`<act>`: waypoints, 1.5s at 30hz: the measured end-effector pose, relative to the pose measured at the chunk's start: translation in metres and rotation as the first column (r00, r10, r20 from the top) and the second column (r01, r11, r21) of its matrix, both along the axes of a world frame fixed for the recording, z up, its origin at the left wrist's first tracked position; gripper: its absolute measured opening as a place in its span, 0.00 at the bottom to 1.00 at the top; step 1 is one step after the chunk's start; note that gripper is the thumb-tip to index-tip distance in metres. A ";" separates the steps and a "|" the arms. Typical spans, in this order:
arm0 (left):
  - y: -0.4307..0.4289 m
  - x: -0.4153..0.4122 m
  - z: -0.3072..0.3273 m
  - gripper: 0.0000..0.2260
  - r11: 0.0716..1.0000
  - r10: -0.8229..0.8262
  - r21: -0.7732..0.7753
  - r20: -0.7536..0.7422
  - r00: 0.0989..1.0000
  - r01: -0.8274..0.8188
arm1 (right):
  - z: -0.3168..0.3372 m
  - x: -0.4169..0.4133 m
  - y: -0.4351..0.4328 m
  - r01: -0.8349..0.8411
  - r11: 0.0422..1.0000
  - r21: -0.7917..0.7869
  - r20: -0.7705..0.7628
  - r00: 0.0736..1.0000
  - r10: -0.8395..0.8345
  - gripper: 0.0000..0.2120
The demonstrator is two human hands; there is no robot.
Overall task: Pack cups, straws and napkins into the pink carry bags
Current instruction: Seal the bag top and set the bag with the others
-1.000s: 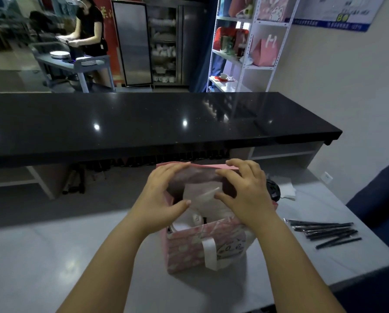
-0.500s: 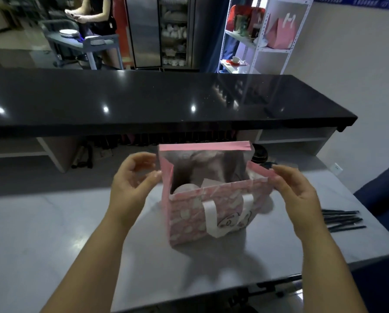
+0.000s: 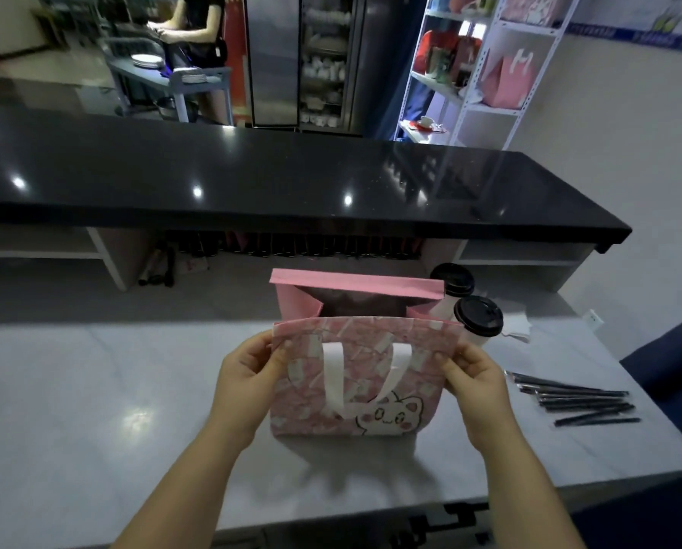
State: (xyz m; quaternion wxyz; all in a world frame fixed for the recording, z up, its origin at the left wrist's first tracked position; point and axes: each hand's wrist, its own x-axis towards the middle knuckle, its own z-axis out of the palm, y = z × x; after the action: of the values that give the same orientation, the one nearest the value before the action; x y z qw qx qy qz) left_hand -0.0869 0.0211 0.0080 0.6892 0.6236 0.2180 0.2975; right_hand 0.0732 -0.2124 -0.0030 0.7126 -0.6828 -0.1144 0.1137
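Note:
A pink carry bag (image 3: pixel 355 374) with a white handle and a cartoon face stands on the pale counter (image 3: pixel 93 390). My left hand (image 3: pixel 246 374) pinches the near panel's top left corner, and my right hand (image 3: pixel 470 372) pinches its top right corner. The bag's mouth is open, and its contents are hidden behind the raised near panel. Two white cups with black lids (image 3: pixel 476 317) stand right behind the bag's right side. Several black wrapped straws (image 3: pixel 577 398) lie on the counter to the right. A white napkin (image 3: pixel 515 324) lies behind the cups.
A long black bar top (image 3: pixel 252 180) runs across behind the counter. White shelves (image 3: pixel 490 65) at the back right carry more pink bags. A person stands at a grey cart (image 3: pixel 165 73) at the far left. A dark blue seat (image 3: pixel 672 362) borders the counter's right end.
My hands left the bag's inside, moved out to its sides, then took hold of the near panel's top corners. The near panel now stands higher and hides the contents.

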 end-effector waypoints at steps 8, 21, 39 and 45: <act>0.008 -0.004 0.004 0.06 0.998 -0.066 -0.024 -0.005 0.998 0.066 | 0.012 -0.009 0.011 -0.069 0.997 -0.045 0.055 0.996 0.071 0.08; 0.030 0.010 0.012 0.05 0.998 -0.042 0.035 -0.003 0.999 0.043 | 0.011 -0.004 0.022 -0.027 0.999 0.034 0.072 0.997 0.025 0.11; 0.068 0.039 0.006 0.05 0.974 -0.161 0.149 -0.084 0.983 0.173 | 0.018 0.018 0.034 -0.081 0.996 0.049 0.002 0.997 0.081 0.12; 0.058 0.041 0.003 0.05 0.998 -0.013 0.069 0.040 0.999 0.010 | 0.017 0.018 0.037 0.010 0.997 0.072 0.029 0.999 -0.012 0.09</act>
State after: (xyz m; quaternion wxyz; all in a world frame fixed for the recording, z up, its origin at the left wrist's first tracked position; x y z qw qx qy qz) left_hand -0.0463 0.0793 0.0107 0.6732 0.6422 0.1900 0.3135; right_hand 0.0909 -0.1756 0.0143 0.7354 -0.6591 -0.1251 0.0953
